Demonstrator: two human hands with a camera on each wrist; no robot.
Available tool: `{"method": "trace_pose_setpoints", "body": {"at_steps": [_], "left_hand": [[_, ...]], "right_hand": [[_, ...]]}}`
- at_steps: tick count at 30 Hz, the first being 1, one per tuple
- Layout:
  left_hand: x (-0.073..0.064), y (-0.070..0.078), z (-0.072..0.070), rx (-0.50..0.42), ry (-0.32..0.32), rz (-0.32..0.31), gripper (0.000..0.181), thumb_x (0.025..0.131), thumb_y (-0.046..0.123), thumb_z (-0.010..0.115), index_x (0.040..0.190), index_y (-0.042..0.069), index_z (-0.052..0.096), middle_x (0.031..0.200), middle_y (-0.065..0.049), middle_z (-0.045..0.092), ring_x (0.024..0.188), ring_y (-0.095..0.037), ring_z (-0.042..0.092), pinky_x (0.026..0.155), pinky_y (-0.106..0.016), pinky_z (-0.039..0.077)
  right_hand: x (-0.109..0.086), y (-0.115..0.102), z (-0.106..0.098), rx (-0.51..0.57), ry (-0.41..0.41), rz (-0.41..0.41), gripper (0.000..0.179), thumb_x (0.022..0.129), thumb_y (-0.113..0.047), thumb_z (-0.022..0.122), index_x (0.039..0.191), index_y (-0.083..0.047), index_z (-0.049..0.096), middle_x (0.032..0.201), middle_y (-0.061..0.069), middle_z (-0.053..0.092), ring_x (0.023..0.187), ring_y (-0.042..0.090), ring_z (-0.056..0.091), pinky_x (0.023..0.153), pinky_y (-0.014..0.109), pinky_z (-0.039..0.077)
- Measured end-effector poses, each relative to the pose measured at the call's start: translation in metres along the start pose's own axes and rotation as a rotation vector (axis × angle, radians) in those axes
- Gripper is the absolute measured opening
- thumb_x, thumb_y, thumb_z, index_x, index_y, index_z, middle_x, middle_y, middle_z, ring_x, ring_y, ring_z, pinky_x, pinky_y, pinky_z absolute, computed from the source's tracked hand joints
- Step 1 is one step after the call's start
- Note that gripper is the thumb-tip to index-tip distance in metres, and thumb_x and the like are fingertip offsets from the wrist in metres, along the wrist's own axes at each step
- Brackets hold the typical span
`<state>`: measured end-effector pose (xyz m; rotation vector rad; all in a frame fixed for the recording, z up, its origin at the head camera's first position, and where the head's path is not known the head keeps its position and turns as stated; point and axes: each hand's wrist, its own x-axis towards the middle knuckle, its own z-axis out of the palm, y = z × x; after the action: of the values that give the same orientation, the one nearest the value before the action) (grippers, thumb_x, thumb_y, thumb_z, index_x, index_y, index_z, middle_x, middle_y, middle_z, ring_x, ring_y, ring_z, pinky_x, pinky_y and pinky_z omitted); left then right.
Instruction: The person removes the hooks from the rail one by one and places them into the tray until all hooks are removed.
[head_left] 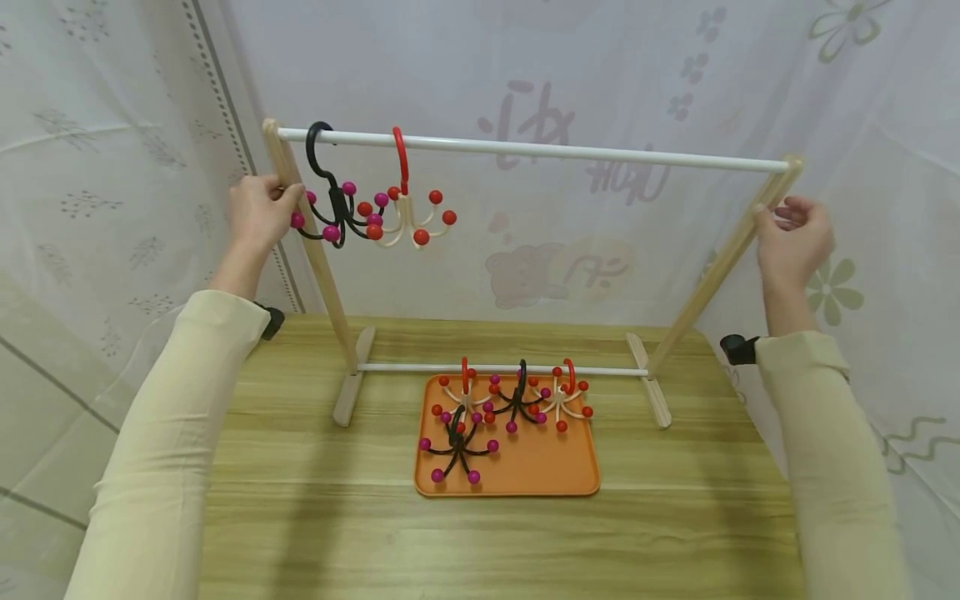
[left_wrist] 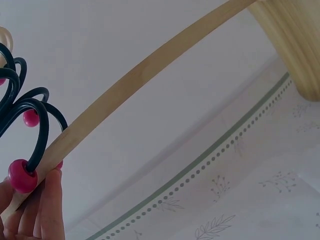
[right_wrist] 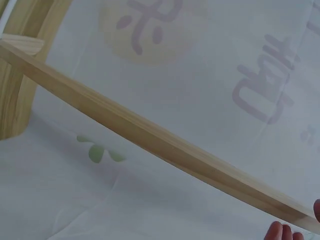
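My left hand (head_left: 258, 212) grips the left wooden post (left_wrist: 135, 75) of a small hanging rack, thumb and fingers on either side. Against the right post (right_wrist: 150, 137) is my right hand (head_left: 795, 237), thumb on one side and bent fingers at the other. From the rack's white top bar (head_left: 540, 150) hang two multi-arm hook hangers near its left end. One is a black hanger (head_left: 339, 204) with magenta balls, its lower arms beside my left fingers. The other is a cream hanger (head_left: 406, 212) with a red hook and red balls.
An orange tray (head_left: 540, 467) lies on the wooden table (head_left: 480, 542), in front of the white lower bar (head_left: 405, 367). Several more black and cream hangers sit in it. Flat wooden feet (head_left: 348, 396) carry the rack. A patterned curtain (head_left: 450, 275) hangs behind.
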<state>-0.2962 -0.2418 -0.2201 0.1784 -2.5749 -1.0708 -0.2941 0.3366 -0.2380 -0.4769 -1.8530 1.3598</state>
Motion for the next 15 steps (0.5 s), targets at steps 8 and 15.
{"method": "trace_pose_setpoints", "body": {"at_steps": [8, 15], "left_hand": [[-0.0003, 0.0009, 0.0006, 0.0, 0.001, -0.007, 0.044, 0.092, 0.032, 0.042, 0.122, 0.0, 0.051, 0.112, -0.018, 0.055, 0.067, -0.006, 0.053, 0.054, -0.014, 0.039], [0.0026, 0.0012, 0.0, 0.014, -0.008, -0.008, 0.046, 0.092, 0.033, 0.041, 0.122, 0.0, 0.051, 0.112, -0.018, 0.056, 0.069, -0.008, 0.053, 0.056, -0.016, 0.039]], "right_hand": [[0.0071, 0.0026, -0.001, -0.212, -0.097, 0.027, 0.032, 0.081, -0.026, 0.062, 0.107, -0.008, 0.063, 0.063, -0.021, 0.048, 0.058, -0.006, 0.045, 0.06, 0.011, 0.036], [0.0087, 0.0016, -0.0023, -0.302, -0.101, -0.002, 0.036, 0.081, -0.029, 0.06, 0.11, -0.008, 0.063, 0.057, -0.025, 0.043, 0.056, -0.007, 0.041, 0.062, 0.014, 0.034]]}}
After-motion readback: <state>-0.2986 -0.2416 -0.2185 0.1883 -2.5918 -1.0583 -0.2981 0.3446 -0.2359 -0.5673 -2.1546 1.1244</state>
